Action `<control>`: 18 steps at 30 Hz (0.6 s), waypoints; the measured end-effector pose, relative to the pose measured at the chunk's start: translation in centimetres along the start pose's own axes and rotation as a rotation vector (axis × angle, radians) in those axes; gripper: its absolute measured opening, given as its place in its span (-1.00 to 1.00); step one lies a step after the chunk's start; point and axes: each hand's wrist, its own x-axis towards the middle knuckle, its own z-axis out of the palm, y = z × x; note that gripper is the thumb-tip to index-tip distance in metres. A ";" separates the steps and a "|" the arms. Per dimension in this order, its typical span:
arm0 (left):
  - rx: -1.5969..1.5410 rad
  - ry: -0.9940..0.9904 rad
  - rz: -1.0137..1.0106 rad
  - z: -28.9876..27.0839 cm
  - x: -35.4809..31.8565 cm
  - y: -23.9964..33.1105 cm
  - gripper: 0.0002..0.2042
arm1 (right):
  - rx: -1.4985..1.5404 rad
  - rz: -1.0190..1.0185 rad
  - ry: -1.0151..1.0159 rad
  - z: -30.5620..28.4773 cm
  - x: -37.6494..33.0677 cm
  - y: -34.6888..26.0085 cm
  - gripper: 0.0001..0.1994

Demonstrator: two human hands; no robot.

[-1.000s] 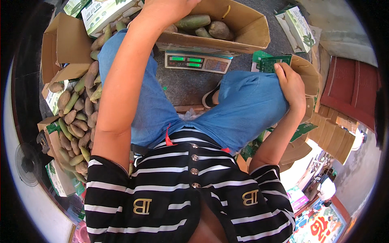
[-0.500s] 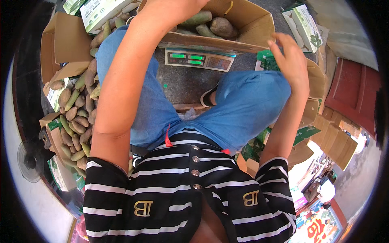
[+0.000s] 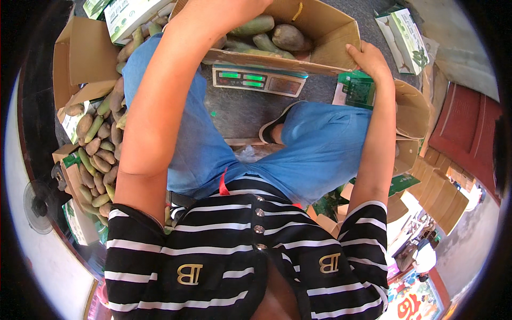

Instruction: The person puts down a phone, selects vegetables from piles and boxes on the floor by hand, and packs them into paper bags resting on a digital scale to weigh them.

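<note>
The cardboard box (image 3: 320, 32) of green-brown fruit (image 3: 288, 36) sits on a weighing scale (image 3: 258, 81) on the floor. Right hand (image 3: 369, 58) fingers grip its near right corner. Left hand reaches inside, cut off by the frame; its grip cannot be told. Risk: a one-sided pull could tip the box off the scale and spill fruit.

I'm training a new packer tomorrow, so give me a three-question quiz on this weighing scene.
1. True or false: the cardboard box sits on the scale.
2. Which hand grips the box's near corner? A) left B) right
3. Fill in: the box holds brown and ____ fruits.

Key: 1 true. 2 B, the right hand; the left forearm reaches into the box, its hand out of view. 3 green.
</note>
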 end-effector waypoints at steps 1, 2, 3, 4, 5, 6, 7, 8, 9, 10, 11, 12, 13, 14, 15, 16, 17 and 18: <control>0.003 0.002 -0.004 0.2 0.0 0.1 -0.76 | -0.054 0.003 0.050 -0.1 0.2 0.0 -0.58; -0.057 0.039 0.010 0.4 -0.1 0.3 -0.76 | -0.047 -0.008 0.020 -0.2 0.3 0.1 -0.58; -0.116 0.073 0.025 0.6 -0.2 0.5 -0.76 | -0.050 -0.015 -0.009 -0.4 0.3 0.1 -0.58; -0.113 0.070 0.025 0.6 -0.2 0.6 -0.76 | -0.059 -0.016 -0.014 -0.4 0.4 0.2 -0.58; -0.110 0.074 0.051 0.6 -0.1 0.6 -0.76 | -0.051 -0.019 -0.038 -0.5 0.4 0.2 -0.58; -0.108 0.079 0.079 0.6 -0.1 0.7 -0.76 | -0.074 -0.028 -0.037 -0.5 0.4 0.3 -0.58; -0.110 0.077 0.081 0.4 -0.1 0.7 -0.76 | -0.108 -0.025 -0.012 -0.5 0.5 0.3 -0.58; -0.121 0.015 0.021 0.2 0.0 0.6 -0.75 | -0.098 -0.034 -0.035 -0.5 0.5 0.3 -0.58; -0.132 -0.047 -0.041 0.0 0.0 0.6 -0.75 | -0.109 -0.046 -0.019 -0.4 0.5 0.4 -0.58; -0.132 -0.047 -0.041 -0.2 -0.1 0.6 -0.75 | -0.128 -0.047 0.024 -0.3 0.6 0.4 -0.58; -0.113 0.064 0.031 -0.4 -0.1 0.6 -0.74 | -0.121 -0.060 -0.006 -0.3 0.6 0.4 -0.58; -0.092 0.175 0.100 -0.5 -0.3 0.6 -0.73 | -0.074 -0.045 -0.024 -0.2 0.6 0.5 -0.58; -0.090 0.175 0.095 -0.6 -0.5 0.5 -0.73 | -0.029 -0.032 -0.018 -0.2 0.6 0.5 -0.57; -0.209 0.211 0.075 -0.7 -0.6 0.3 -0.73 | -0.027 -0.037 -0.046 -0.2 0.7 0.5 -0.57; -0.327 0.247 0.056 -0.9 -0.7 -0.1 -0.72 | -0.008 -0.057 -0.035 -0.3 0.7 0.5 -0.57; -0.320 0.247 0.052 -1.2 -1.0 -0.8 -0.72 | 0.005 -0.071 -0.001 -0.3 0.8 0.5 -0.57; -0.471 0.289 0.054 -1.7 -1.3 -1.8 -0.74 | 0.018 -0.092 -0.025 -0.4 0.8 0.5 -0.57; -0.617 0.332 0.054 -2.1 -1.9 -3.2 -0.75 | -0.010 -0.084 -0.044 -0.5 0.9 0.5 -0.57</control>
